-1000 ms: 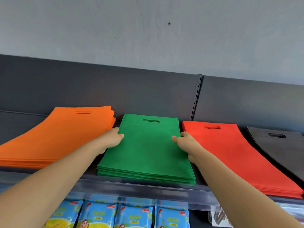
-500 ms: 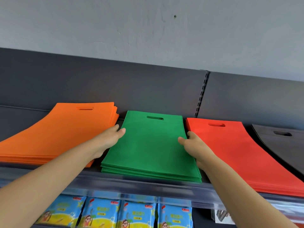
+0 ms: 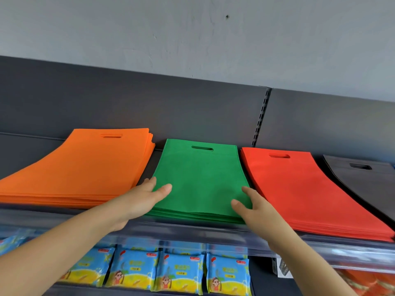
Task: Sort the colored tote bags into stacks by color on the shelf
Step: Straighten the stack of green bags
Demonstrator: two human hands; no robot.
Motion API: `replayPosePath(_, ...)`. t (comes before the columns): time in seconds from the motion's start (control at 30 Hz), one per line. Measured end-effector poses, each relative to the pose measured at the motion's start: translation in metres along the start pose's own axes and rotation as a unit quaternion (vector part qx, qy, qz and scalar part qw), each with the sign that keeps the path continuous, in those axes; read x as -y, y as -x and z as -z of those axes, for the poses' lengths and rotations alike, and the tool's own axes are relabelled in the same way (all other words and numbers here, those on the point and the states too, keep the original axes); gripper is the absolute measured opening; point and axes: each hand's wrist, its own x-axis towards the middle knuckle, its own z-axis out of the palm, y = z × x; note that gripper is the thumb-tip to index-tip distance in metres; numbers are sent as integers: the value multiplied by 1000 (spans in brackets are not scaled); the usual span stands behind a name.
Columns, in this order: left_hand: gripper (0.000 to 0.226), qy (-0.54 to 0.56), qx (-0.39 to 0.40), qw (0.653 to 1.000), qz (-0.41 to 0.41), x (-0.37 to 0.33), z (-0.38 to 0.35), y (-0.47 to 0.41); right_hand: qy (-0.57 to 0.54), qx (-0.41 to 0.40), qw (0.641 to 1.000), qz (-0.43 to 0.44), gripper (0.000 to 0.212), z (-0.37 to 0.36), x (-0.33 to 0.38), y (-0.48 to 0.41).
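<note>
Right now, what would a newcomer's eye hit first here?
Four flat stacks of tote bags line the shelf: orange stack at left, green stack in the middle, red stack beside it, dark grey stack at the far right. The left hand and right hand flank the green stack, thumbs on its top bag. Under the shelf runs a row of blue packets.

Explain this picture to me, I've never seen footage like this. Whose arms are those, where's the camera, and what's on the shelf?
No machine here: a person wears a camera on the head, so you see their own arms. On the shelf lie four piles of flat tote bags: orange stack, green stack, red stack, dark grey stack. The left hand and right hand touch the sides of the green stack, thumbs on top; nothing is lifted. Below sit blue packets.
</note>
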Motion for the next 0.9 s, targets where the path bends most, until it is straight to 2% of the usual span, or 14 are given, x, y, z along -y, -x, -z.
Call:
replayPosePath(0.1, 89, -58, -2, 998, -22, -3, 4, 3, 168, -33, 981, 96, 76, -1, 2, 6)
replayPosePath(0.23, 92, -187, -9, 980, -66, 0, 4, 10, 210, -13, 952, 221, 60, 2, 4, 2)
replayPosePath(0.4, 87, -261, -41, 959, -103, 5, 1, 7, 267, 1, 914, 304, 51, 9, -1, -10)
replayPosePath(0.5, 83, -294, -56, 944, -141, 6, -1, 7, 332, -5, 869, 367, 49, 10, -4, -13)
replayPosePath(0.57, 77, -304, -68, 937, -157, 5, -2, 7, 357, -16, 853, 379, 47, 9, -5, -15)
replayPosePath(0.7, 66, -312, -73, 933, -164, 4, -3, 7, 370, -21, 844, 388, 43, 9, -9, -18)
replayPosePath(0.9, 56, -334, -72, 927, -155, 4, -8, 10, 371, -24, 826, 423, 24, 6, -5, -14)
